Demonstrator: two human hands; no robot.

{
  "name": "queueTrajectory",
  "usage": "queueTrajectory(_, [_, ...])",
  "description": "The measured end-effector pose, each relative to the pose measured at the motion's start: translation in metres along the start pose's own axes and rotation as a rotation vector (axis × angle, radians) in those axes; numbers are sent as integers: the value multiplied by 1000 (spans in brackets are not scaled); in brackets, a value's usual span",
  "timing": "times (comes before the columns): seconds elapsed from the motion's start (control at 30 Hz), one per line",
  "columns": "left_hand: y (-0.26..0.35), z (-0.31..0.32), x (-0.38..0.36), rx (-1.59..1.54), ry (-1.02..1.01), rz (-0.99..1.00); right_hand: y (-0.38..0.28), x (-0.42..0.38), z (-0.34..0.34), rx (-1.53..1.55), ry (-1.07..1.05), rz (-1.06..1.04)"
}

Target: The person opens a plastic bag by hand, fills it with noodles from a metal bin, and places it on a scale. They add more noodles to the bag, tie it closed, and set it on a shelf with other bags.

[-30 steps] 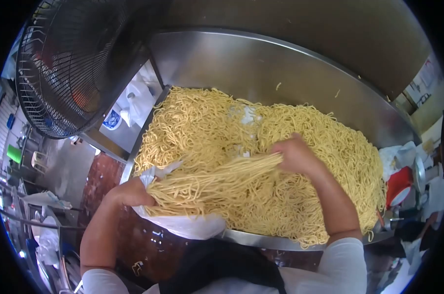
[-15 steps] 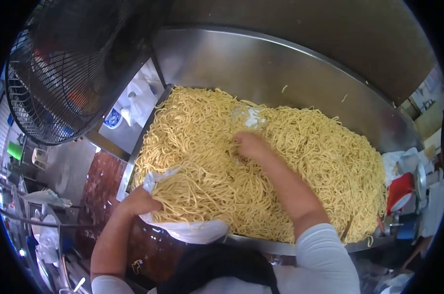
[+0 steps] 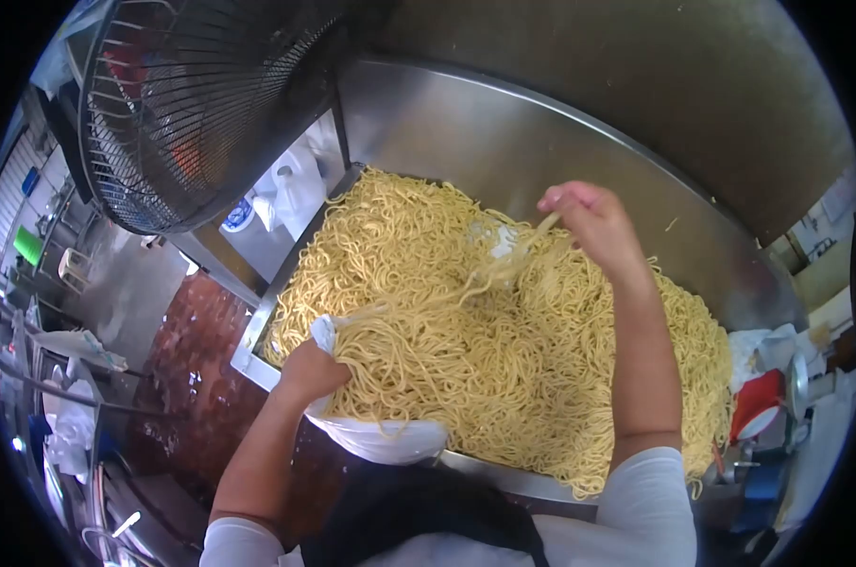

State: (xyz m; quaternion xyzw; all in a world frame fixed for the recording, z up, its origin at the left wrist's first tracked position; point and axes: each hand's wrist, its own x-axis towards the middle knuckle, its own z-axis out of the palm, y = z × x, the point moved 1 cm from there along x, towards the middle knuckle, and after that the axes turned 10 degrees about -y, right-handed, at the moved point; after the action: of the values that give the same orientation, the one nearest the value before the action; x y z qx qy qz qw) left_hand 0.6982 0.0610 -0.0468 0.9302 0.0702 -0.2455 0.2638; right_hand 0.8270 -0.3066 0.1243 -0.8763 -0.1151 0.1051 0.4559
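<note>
So the floppy rim (image 3: 323, 333) of a thin white plastic bag (image 3: 381, 442) is gripped by the left hand (image 3: 316, 371) at the near edge of the shiny steel table (image 3: 504, 476), a few long yellow strands (image 3: 545, 225) are pinched by the right hand (image 3: 593, 225) above the heaped yellow noodles (image 3: 570, 369), and some could easily get spilled if that rim sags.

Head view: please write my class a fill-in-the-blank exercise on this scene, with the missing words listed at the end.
1. The heaped noodles are ____ in colour.
2. The hand at the white bag is the person's ____ one.
3. The other hand, holding noodles, is raised ____ than the first.
4. The wire-caged fan is at the picture's upper ____.
Missing words: yellow; left; higher; left.
</note>
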Motion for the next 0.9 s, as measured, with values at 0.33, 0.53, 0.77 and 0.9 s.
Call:
queueTrajectory(0.33, [7,-5,-14,4,22,-20,-45,-47,-110,659,448,-538])
queueTrajectory(0.53, [-7,8,-3,-21,115,26,-63,-65,-141,664,547,-663])
queueTrajectory(0.77, [-26,21,14,-69,89,-42,-4,-97,-168,696,489,-582])
queueTrajectory(0.9, [-40,33,29,-50,150,97,56,-119,-155,816,563,-440])
